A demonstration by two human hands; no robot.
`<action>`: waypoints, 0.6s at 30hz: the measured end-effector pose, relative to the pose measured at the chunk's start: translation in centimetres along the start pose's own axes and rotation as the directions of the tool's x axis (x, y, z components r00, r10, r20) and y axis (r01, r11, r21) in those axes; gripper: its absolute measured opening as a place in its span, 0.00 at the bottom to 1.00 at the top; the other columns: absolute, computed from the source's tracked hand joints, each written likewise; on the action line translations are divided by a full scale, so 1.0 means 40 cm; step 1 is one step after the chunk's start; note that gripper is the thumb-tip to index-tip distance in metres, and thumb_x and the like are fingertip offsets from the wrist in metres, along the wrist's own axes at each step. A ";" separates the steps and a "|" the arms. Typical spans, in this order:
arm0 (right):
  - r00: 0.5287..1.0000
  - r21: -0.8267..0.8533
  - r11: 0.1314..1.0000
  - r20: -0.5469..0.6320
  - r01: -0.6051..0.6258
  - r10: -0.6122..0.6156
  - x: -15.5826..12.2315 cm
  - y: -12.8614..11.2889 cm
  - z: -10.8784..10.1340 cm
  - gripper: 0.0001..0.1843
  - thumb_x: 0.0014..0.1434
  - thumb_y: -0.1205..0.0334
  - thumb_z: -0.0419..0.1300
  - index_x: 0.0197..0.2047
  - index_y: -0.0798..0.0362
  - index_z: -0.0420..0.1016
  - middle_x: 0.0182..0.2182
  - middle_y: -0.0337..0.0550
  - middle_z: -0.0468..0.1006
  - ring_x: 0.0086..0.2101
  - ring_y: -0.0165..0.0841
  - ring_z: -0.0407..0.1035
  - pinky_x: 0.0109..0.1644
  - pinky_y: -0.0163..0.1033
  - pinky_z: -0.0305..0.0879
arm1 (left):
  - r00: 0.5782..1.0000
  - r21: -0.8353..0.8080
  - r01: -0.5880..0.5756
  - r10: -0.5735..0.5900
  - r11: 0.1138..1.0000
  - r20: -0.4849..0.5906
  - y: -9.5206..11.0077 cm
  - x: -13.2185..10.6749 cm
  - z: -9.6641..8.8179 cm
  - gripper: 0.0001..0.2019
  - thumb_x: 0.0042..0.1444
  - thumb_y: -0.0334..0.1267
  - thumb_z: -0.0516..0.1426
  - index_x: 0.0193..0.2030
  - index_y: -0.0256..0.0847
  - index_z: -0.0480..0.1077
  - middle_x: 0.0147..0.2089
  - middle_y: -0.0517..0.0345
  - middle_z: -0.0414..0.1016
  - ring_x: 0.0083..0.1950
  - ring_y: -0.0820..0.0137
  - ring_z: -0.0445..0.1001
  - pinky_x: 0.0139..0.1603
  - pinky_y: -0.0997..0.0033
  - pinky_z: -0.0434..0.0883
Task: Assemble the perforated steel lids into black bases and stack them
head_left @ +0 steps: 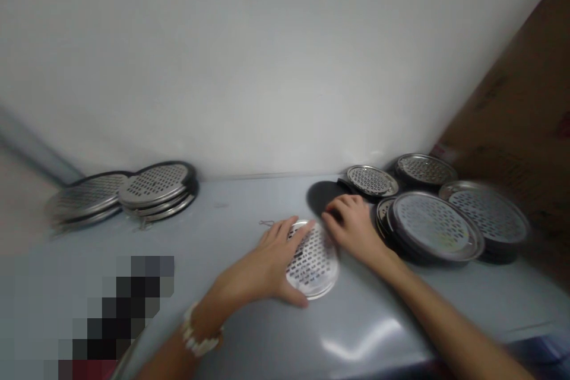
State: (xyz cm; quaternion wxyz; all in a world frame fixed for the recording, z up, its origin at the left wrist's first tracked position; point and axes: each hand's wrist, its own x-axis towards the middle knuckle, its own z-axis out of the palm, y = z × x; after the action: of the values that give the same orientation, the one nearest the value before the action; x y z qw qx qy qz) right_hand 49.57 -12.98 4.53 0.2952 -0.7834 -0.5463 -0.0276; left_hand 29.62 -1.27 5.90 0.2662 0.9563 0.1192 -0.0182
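Observation:
On the grey tabletop lies a round, perforated metal grater disc (314, 264). My left hand (276, 258) is spread across its left side, with the fingers at the far rim and the thumb along the near rim. A small wire loop (266, 223) shows just beyond the fingers. My right hand (351, 222) is curled, thumb and fingers closed at the near edge of a flat black disc (321, 193). The hand hides part of that disc, and blur leaves the fingertips unclear.
Stacked metal grater discs with black rims (155, 185) stand at the left, beside another stack (91, 193). Several more piles, including a large disc (434, 225) and a small one (372, 180), crowd the right. Behind are a white wall (276, 71) and a cardboard box (512, 107).

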 end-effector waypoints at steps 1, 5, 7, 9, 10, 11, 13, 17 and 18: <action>0.999 0.031 0.998 0.018 0.045 -0.046 -0.004 -0.011 -0.001 0.07 0.66 0.59 0.58 0.42 0.51 0.75 0.44 0.50 0.76 0.48 0.46 0.64 0.53 0.53 0.62 | 1.000 0.001 -0.001 0.001 1.000 -0.004 -0.001 0.000 -0.001 0.63 0.36 0.54 0.72 0.77 0.48 0.43 0.77 0.36 0.44 0.76 0.41 0.44 0.71 0.40 0.52; 0.976 0.101 0.981 0.127 0.165 -0.177 -0.022 -0.047 -0.002 0.08 0.67 0.62 0.56 0.47 0.53 0.73 0.46 0.50 0.73 0.48 0.43 0.65 0.56 0.50 0.63 | 0.999 0.040 0.043 -0.043 0.998 0.004 -0.002 0.004 -0.004 0.65 0.36 0.56 0.71 0.77 0.41 0.42 0.76 0.33 0.46 0.76 0.41 0.46 0.72 0.41 0.51; 0.963 0.095 0.977 0.174 0.192 -0.207 -0.031 -0.053 0.003 0.07 0.67 0.64 0.57 0.47 0.53 0.73 0.46 0.50 0.73 0.47 0.42 0.65 0.56 0.50 0.63 | 0.997 0.073 0.073 -0.072 0.995 -0.007 -0.005 0.009 -0.001 0.66 0.34 0.57 0.71 0.76 0.37 0.44 0.75 0.30 0.47 0.75 0.39 0.47 0.72 0.40 0.51; 0.953 0.070 0.975 0.205 0.211 -0.221 -0.037 -0.056 0.007 0.07 0.66 0.64 0.58 0.47 0.53 0.72 0.45 0.50 0.73 0.47 0.43 0.66 0.56 0.50 0.63 | 0.997 0.099 0.080 -0.078 0.992 -0.030 -0.008 0.014 0.005 0.65 0.34 0.59 0.71 0.75 0.37 0.46 0.74 0.29 0.50 0.74 0.37 0.49 0.71 0.38 0.51; 0.949 0.055 0.973 0.215 0.224 -0.230 -0.038 -0.056 0.008 0.07 0.65 0.65 0.58 0.47 0.53 0.72 0.45 0.50 0.73 0.46 0.43 0.66 0.55 0.50 0.64 | 0.997 0.108 0.076 -0.072 0.991 -0.041 -0.010 0.016 0.008 0.64 0.34 0.60 0.70 0.75 0.37 0.47 0.74 0.29 0.51 0.74 0.37 0.50 0.71 0.37 0.51; 0.947 0.041 0.972 0.219 0.233 -0.236 -0.038 -0.056 0.008 0.07 0.65 0.64 0.58 0.47 0.52 0.72 0.45 0.49 0.74 0.46 0.43 0.66 0.55 0.50 0.64 | 0.997 0.116 0.071 -0.065 0.991 -0.052 -0.011 0.017 0.011 0.64 0.34 0.61 0.70 0.75 0.37 0.47 0.73 0.30 0.51 0.73 0.36 0.50 0.70 0.37 0.51; 0.956 0.007 0.975 0.194 0.223 -0.220 -0.032 -0.050 0.005 0.07 0.67 0.64 0.56 0.46 0.52 0.73 0.43 0.49 0.75 0.45 0.43 0.66 0.53 0.49 0.64 | 0.996 0.127 0.060 -0.052 0.990 -0.066 -0.012 0.017 0.016 0.64 0.35 0.61 0.69 0.75 0.37 0.47 0.73 0.31 0.53 0.73 0.37 0.51 0.70 0.37 0.51; 0.998 -0.161 0.985 -0.007 0.057 -0.058 -0.011 -0.007 -0.001 0.08 0.68 0.60 0.55 0.45 0.52 0.75 0.43 0.53 0.75 0.46 0.48 0.65 0.51 0.53 0.63 | 0.996 0.131 0.055 -0.046 0.990 -0.074 -0.009 0.016 0.015 0.63 0.35 0.63 0.69 0.75 0.37 0.48 0.73 0.30 0.53 0.73 0.37 0.52 0.70 0.38 0.51; 0.999 -0.203 0.979 -0.050 0.009 -0.020 -0.006 0.009 0.000 0.09 0.67 0.58 0.56 0.43 0.52 0.75 0.44 0.55 0.75 0.47 0.49 0.64 0.50 0.54 0.63 | 0.996 0.133 0.059 -0.050 0.989 -0.073 -0.007 0.016 0.013 0.63 0.35 0.63 0.69 0.75 0.37 0.48 0.73 0.30 0.53 0.73 0.37 0.52 0.70 0.38 0.51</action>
State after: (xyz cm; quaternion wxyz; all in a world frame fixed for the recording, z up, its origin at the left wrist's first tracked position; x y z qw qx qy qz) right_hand 49.81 -13.25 4.29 0.2278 -0.8044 -0.5385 -0.1055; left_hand 30.17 -1.16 5.23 0.1960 0.9686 0.1530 -0.0004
